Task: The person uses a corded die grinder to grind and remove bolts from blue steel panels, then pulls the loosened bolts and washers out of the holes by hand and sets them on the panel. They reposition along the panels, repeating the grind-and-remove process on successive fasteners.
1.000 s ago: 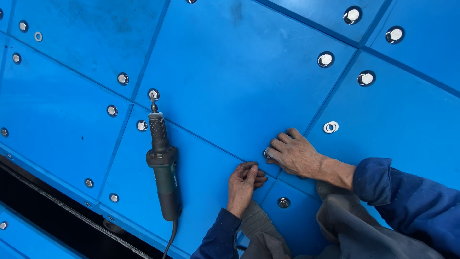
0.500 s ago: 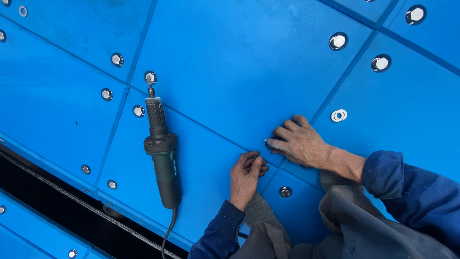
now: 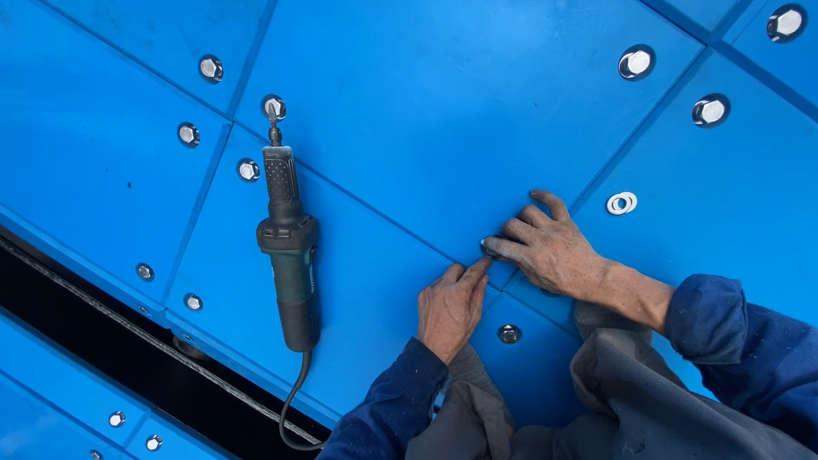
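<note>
My right hand [image 3: 552, 248] rests flat on a blue panel [image 3: 443, 111], its fingertips pinching a small metal bolt head [image 3: 489, 245] set at a panel corner. My left hand [image 3: 450, 307] lies just below it, index finger stretched up toward the same bolt, nothing visible in its curled fingers. Both sleeves are dark blue. A second bolt [image 3: 509, 333] sits in the panel below my left hand.
A black and green corded die grinder [image 3: 290, 247] lies on the panel to the left, tip pointing up at a bolt [image 3: 273, 106]. A loose washer pair [image 3: 621, 203] lies right of my right hand. A dark gap [image 3: 111, 341] runs along the lower left. Grey trousers [image 3: 613, 400] below.
The view has drifted so everything sits slightly lower and left. My left hand has uncurled its index finger toward the bolt under my right fingertips.
</note>
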